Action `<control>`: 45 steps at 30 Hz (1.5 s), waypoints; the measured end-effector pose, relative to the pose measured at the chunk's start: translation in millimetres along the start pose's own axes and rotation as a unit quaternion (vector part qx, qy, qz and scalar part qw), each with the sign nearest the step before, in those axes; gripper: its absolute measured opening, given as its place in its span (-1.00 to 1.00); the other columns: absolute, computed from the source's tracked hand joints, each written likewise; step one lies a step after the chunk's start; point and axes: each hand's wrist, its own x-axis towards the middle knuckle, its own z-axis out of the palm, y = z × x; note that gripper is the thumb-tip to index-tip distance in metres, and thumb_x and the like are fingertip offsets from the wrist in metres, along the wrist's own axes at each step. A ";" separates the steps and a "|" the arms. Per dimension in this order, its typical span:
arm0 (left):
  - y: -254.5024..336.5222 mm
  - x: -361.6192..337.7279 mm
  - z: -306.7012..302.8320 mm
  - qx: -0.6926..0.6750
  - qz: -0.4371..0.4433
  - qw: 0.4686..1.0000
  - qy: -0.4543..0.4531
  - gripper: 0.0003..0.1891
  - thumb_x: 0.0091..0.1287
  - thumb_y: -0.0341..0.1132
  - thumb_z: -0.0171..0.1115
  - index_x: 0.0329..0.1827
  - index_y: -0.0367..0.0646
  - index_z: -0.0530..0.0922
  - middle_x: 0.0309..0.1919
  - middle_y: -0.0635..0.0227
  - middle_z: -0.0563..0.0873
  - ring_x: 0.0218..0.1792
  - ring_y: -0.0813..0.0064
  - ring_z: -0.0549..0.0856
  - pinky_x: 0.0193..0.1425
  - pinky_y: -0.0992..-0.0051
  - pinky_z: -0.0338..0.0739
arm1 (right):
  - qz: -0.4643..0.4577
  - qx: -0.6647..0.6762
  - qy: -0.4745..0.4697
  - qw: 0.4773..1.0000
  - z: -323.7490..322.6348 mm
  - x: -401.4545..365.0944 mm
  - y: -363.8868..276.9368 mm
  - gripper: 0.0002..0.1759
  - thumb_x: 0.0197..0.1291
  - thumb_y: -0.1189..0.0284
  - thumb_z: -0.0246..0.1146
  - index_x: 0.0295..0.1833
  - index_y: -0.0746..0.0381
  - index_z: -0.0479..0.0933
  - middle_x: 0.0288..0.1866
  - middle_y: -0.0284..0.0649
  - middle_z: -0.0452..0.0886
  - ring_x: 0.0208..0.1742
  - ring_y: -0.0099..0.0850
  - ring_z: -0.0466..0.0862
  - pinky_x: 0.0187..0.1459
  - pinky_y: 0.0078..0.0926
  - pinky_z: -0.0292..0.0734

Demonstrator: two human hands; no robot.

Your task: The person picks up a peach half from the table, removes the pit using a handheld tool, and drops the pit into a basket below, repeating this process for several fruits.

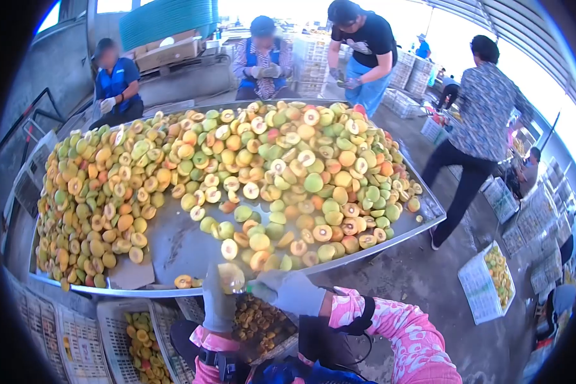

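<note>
Best kept steady, a fruit (232,277) is being grasped by the left hand (219,302), a green tool (249,287) by the right hand (290,292).

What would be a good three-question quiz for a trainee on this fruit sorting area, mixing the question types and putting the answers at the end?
1. What is the camera wearer's left hand holding?
2. True or false: the nearest white crate on the floor to the right of the metal table is filled with bottles.
3. Fill in the blank: the wearer's right sleeve is patterned in white and ____.

Key:
1. A piece of fruit.
2. False; it holds yellowish fruit pieces.
3. Pink.
</note>
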 end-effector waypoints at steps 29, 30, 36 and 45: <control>67.5 -4.1 46.8 -0.410 -0.293 0.855 0.118 -0.47 0.52 0.04 -0.14 0.15 -0.33 0.46 -0.13 0.24 0.65 -0.16 0.47 0.67 -0.05 0.48 0.60 | 0.153 0.198 0.184 0.951 58.4 -36.0 -24.2 -0.83 0.33 0.38 0.15 -0.20 0.28 0.49 -0.35 -0.02 0.54 -0.40 0.03 0.54 -0.31 -0.16 0.47; 68.1 -3.0 46.5 -0.438 -0.304 0.835 0.138 -0.47 0.52 0.03 -0.13 0.14 -0.33 0.46 -0.12 0.23 0.65 -0.16 0.47 0.67 -0.05 0.49 0.59 | 0.161 0.201 0.194 0.946 58.2 -33.7 -28.6 -0.83 0.33 0.38 0.15 -0.21 0.28 0.48 -0.35 0.00 0.54 -0.39 0.03 0.54 -0.32 -0.15 0.46; 68.8 -5.3 43.3 -0.325 -0.253 0.889 0.202 -0.54 0.53 -0.05 -0.07 0.11 -0.32 0.49 -0.10 0.21 0.68 -0.16 0.49 0.66 -0.08 0.52 0.58 | 0.163 0.162 0.198 0.953 72.0 -26.2 -34.2 -0.81 0.35 0.36 0.12 -0.24 0.26 0.43 -0.37 0.05 0.55 -0.37 0.07 0.57 -0.35 -0.09 0.45; 81.4 16.0 11.8 -0.219 -0.225 0.943 0.109 -0.75 0.41 -0.34 0.04 -0.13 -0.35 0.62 -0.34 0.38 0.64 -0.33 0.67 0.54 -0.25 0.61 0.46 | 0.194 0.302 0.109 0.927 59.9 -22.3 -37.8 -0.72 0.42 0.28 0.06 -0.13 0.30 0.48 -0.42 0.11 0.56 -0.39 0.09 0.57 -0.37 -0.14 0.45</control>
